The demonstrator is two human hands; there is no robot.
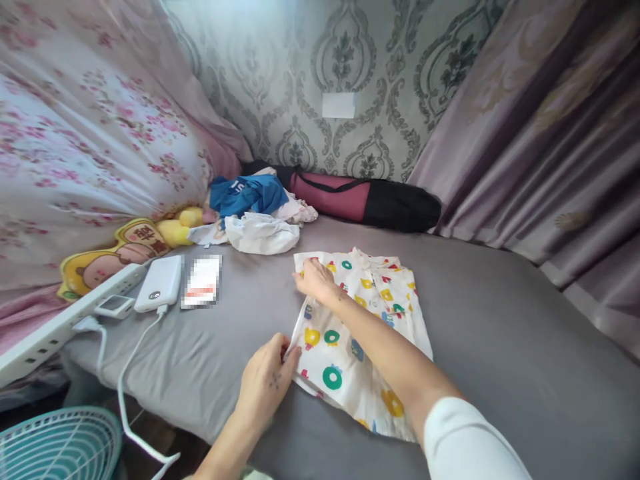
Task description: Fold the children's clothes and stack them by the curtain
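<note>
Your left hand (266, 375): nearer you, thumb and curled fingers drawn together in a pinch.
Your left forearm (227, 433): angled forward and rightward.
Your right hand (317, 280): farther forward, fingers bent downward, grip hard to make out.
Your right forearm (390, 353): stretched across toward your left.

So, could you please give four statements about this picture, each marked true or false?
The bare left hand touches the near-left edge of the white cloth garment with colourful prints. True.
The bare right hand holds the crumpled blue cloth. False: it is at the garment's far-left corner.
A white cable is plugged into the white rectangular power bank. True.
The long maroon-and-black bag lies nearer the person than the garment. False: it lies beyond.
</note>
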